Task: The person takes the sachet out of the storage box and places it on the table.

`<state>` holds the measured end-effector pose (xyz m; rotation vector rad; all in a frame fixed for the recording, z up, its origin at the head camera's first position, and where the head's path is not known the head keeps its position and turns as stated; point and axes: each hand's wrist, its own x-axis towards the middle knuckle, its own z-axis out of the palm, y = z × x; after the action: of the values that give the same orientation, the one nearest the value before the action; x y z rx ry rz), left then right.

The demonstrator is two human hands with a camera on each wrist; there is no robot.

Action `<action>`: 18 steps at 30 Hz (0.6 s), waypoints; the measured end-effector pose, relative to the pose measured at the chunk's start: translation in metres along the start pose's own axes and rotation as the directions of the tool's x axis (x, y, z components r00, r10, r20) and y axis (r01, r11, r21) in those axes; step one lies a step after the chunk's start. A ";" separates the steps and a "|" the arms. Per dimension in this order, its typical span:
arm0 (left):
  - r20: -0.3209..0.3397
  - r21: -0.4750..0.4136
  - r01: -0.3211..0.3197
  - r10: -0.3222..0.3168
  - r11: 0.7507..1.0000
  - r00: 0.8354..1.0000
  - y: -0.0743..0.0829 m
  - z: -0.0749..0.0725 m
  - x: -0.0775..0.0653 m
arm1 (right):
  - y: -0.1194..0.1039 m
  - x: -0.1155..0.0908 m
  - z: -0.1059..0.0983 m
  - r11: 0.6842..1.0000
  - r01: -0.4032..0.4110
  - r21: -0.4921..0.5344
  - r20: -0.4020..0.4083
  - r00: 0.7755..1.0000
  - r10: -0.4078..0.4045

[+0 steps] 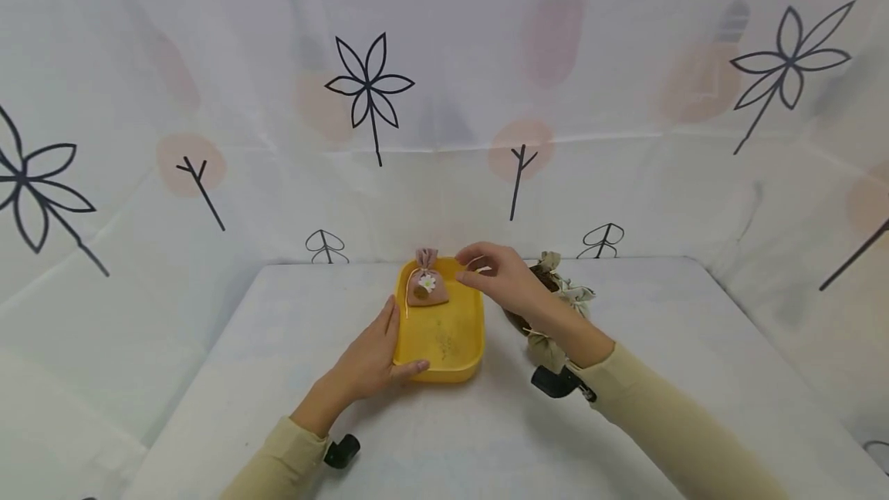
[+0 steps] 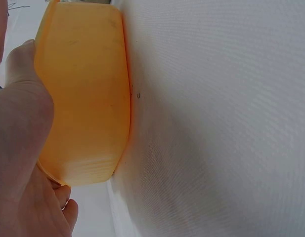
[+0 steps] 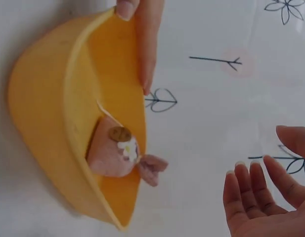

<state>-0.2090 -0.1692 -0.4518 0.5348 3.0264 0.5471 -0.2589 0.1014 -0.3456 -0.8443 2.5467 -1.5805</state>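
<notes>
A yellow plastic tub (image 1: 444, 338) stands on the table. My left hand (image 1: 368, 353) holds its near left side, thumb over the near rim and fingers along the outer wall. Inside the tub, toward the far end, sits a small pink drawstring pouch (image 1: 432, 295) with a white flower and a brown button (image 3: 119, 134). Over the tub's far right rim hovers my right hand (image 1: 510, 280), its fingers loosely bent with nothing between them. In the right wrist view that hand (image 3: 268, 207) is apart from the pouch.
Right of the tub, partly hidden behind my right forearm, is a dark brown basket (image 1: 515, 321) with several pale green and beige pouches (image 1: 545, 351) around its edge. A white cloth with plant drawings (image 1: 430, 199) hangs behind the table (image 1: 305, 307).
</notes>
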 end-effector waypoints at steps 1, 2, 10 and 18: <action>-0.001 0.000 -0.002 0.002 1.000 1.000 0.000 0.000 0.000 | 0.000 0.005 0.001 1.000 -0.008 0.005 -0.003 1.000 0.008; -0.002 0.000 -0.005 0.005 1.000 1.000 0.000 0.000 0.001 | 0.000 0.010 0.003 1.000 -0.019 0.010 -0.005 1.000 0.019; -0.011 -0.020 -0.010 0.010 1.000 1.000 0.000 -0.001 0.001 | 0.012 0.050 0.018 0.978 -0.192 0.082 -0.016 0.981 0.194; -0.007 0.000 -0.017 0.017 1.000 1.000 -0.002 0.001 0.002 | 0.035 0.077 0.039 0.893 -0.421 0.157 0.020 0.906 0.423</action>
<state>-0.2110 -0.1698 -0.4538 0.5602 3.0305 0.5515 -0.3281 0.0460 -0.3738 -0.2357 2.3541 -1.6110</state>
